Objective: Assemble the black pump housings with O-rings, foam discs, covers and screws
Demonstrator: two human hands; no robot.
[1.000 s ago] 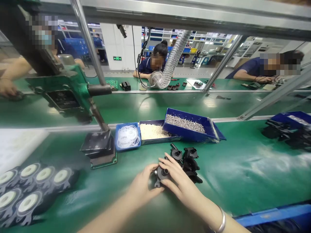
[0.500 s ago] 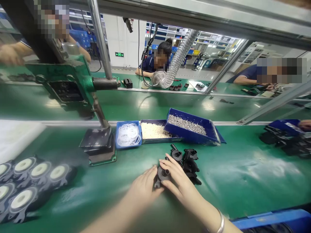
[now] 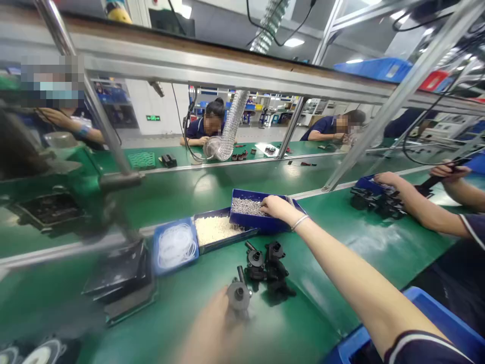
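Note:
My left hand, blurred by motion, is closed around a black plastic pump housing with a round body and a pipe stub. It holds the housing low over the green bench. My right hand reaches into a tilted dark blue bin of small silver metal screws or pins. Its fingertips are pressed together among them; whatever they pinch is hidden. Several more black pump housings lie clustered between my hands and the bins.
A bin of small cream pieces and a blue tray of clear rings stand left of the screws. A green press is at left. At right, a co-worker's hand touches another blue bin. A blue crate sits lower right.
My right hand has let go of the housing and moved up into the bin of metal pieces. My left hand keeps the housing. The view has turned to the right.

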